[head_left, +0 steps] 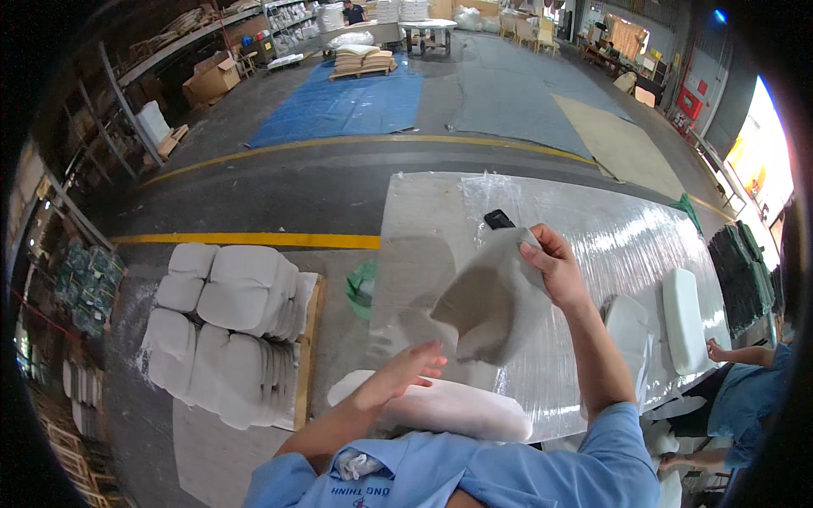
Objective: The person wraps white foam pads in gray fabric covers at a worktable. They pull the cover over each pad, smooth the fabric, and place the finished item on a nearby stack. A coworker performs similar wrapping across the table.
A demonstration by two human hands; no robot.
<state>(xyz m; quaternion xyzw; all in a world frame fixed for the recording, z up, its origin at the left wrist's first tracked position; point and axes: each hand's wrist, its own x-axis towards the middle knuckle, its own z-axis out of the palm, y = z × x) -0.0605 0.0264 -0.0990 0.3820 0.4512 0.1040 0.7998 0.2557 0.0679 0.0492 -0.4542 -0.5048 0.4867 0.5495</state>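
Note:
Pinched at its upper corner, a light grey fabric cover (501, 284) hangs from my right hand (555, 267) over the table. Its lower part gapes and shows a darker inside. My left hand (405, 372) is apart from the cover, with fingers stretched out and nothing in them. Under that hand, along the table's near edge, lies a long white padded cushion (457, 411), partly hidden by my left hand and forearm. A black phone-like object (499, 219) rests just beyond the cover.
The table (415, 199) is wrapped in clear plastic film. On its right lie a white cushion (684, 322) and a grey piece (627, 326), near a co-worker's hand (718, 352). Stacked grey-white pads (241, 288) sit on a pallet to the left. Dark green stacks (738, 275) stand at right.

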